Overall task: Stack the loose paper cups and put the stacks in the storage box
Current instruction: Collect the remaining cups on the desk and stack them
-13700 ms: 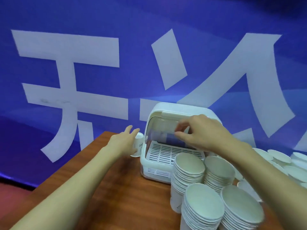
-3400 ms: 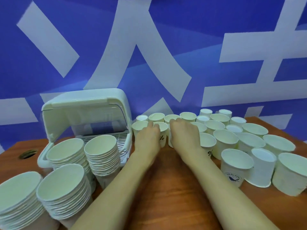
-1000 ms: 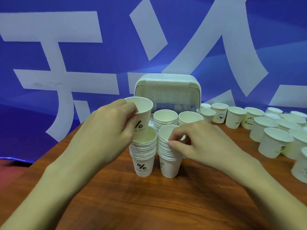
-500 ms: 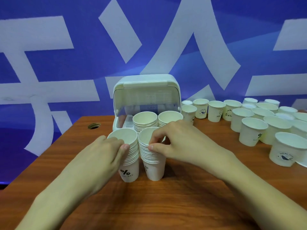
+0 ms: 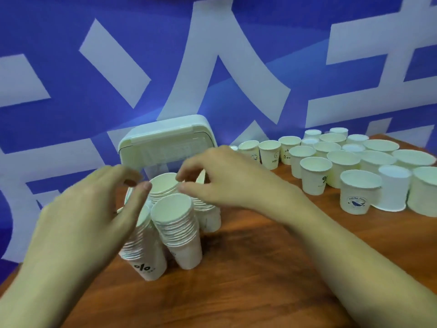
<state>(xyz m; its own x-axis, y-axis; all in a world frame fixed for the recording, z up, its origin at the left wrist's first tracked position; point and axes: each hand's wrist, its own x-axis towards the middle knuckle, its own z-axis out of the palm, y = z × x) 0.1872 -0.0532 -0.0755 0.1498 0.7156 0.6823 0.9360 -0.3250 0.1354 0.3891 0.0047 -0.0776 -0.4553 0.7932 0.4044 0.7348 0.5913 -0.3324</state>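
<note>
Several stacks of white paper cups stand close together on the wooden table (image 5: 248, 280). The front left stack (image 5: 146, 256) bears a % mark, and the front right stack (image 5: 177, 230) stands beside it. Behind them are a rear stack (image 5: 163, 185) and a rear right stack (image 5: 209, 218). The white storage box (image 5: 165, 140) stands behind them with its lid raised. My left hand (image 5: 94, 209) hovers over the front left stack, fingers loosely curved, thumb tip by the rear stack's rim. My right hand (image 5: 224, 181) hovers with spread, curved fingers, thumb and forefinger tips apart at that rim.
Several loose white cups (image 5: 331, 166) of different sizes stand upright across the right of the table, reaching the back edge. A blue banner with large white characters (image 5: 212, 67) hangs directly behind the table. Bare wood lies in front of the stacks.
Both hands have let go of the two front stacks and risen toward the rear stack. The view has shifted a little to the left and closer.
</note>
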